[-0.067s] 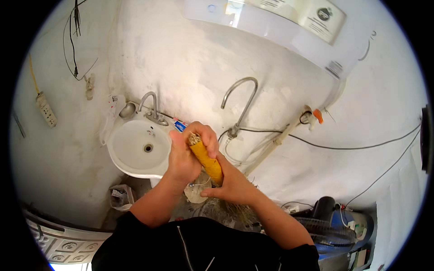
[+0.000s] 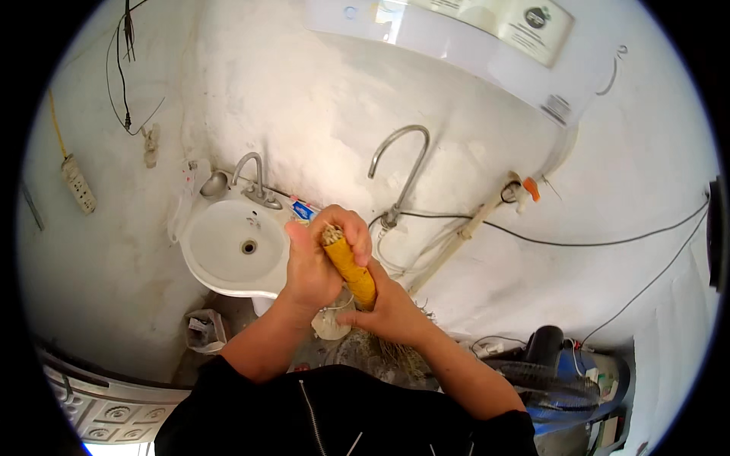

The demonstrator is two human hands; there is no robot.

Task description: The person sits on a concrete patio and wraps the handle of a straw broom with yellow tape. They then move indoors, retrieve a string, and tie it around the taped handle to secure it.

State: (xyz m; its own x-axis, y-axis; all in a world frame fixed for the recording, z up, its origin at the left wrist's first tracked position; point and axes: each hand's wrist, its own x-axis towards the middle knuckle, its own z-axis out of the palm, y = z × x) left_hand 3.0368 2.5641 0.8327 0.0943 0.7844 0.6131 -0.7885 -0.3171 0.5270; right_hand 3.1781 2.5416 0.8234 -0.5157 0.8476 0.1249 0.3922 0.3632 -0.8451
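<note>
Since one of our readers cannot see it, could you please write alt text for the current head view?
A person holds a yellow bundle, the left grip near its ragged end, the right grip lower in the picture. Beyond, a white sink stands to the left and a tall curved tap to the right.

We see bright, soft light on the pale wall [image 2: 304, 91], glare on the white appliance [image 2: 464, 38], a dimmer floor [image 2: 237, 313], and fisheye distortion toward black rims.
</note>
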